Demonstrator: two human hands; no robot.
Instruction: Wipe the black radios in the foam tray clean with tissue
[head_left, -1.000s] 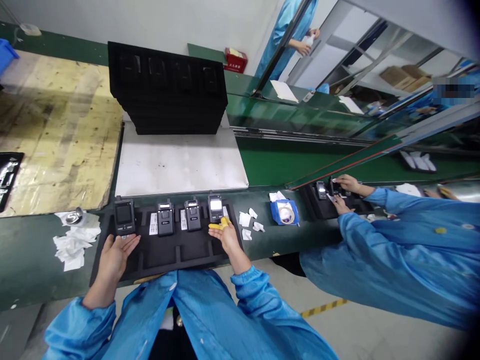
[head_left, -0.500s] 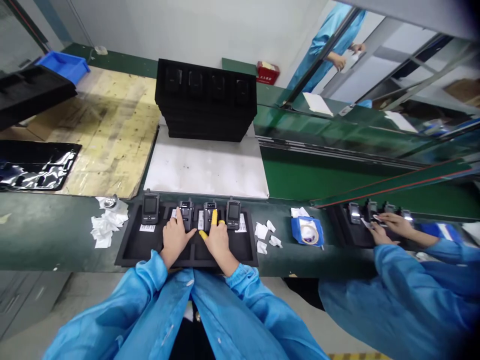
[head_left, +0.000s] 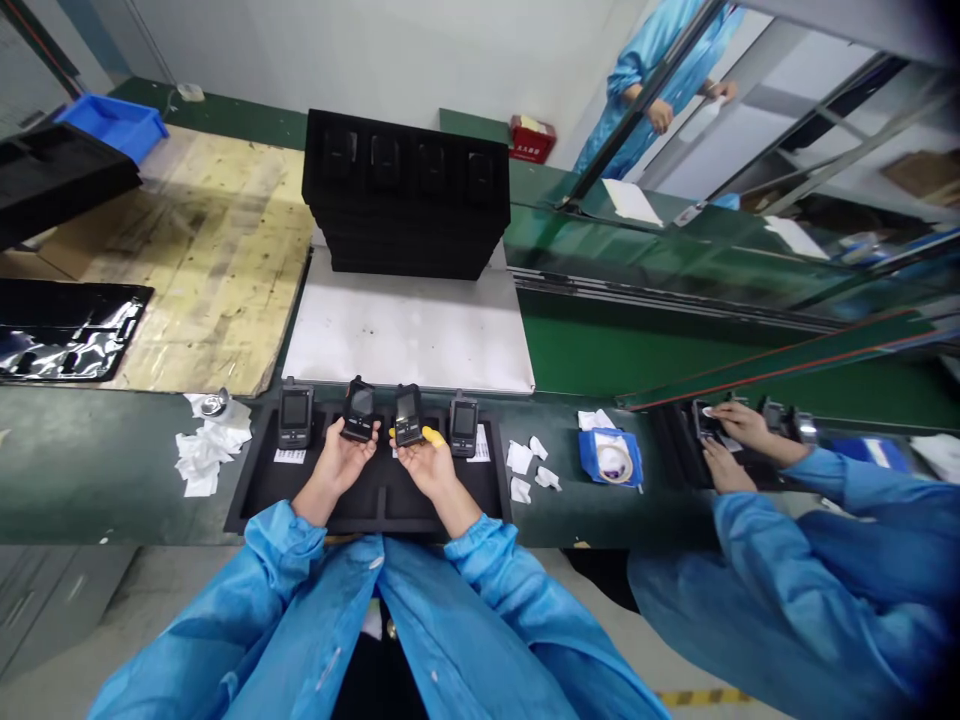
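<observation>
My left hand (head_left: pixel 343 462) is closed round a black handheld device (head_left: pixel 360 408) with a small screen, held tilted with its face up. A second device (head_left: pixel 407 414) of the same kind rests in my right hand (head_left: pixel 429 462), which has yellow covers on some fingertips. Both are over the black foam tray (head_left: pixel 300 499) in front of me. Two more such devices stand in the tray's back row, one at the left end (head_left: pixel 295 416) and one at the right end (head_left: pixel 463 424). White printed labels (head_left: pixel 289 456) lie beside these outer devices.
Crumpled white tissues (head_left: pixel 201 462) lie left of the tray, torn scraps (head_left: pixel 519 458) to its right. Beyond them sits a blue box (head_left: pixel 611 457) with a tape roll. Stacked black foam trays (head_left: pixel 409 235) stand behind. A co-worker's hands (head_left: pixel 731 445) handle similar devices at right.
Both hands have turned from lying palm-down on the two middle devices to holding them raised, screens now facing up. The co-worker's hands have shifted left.
</observation>
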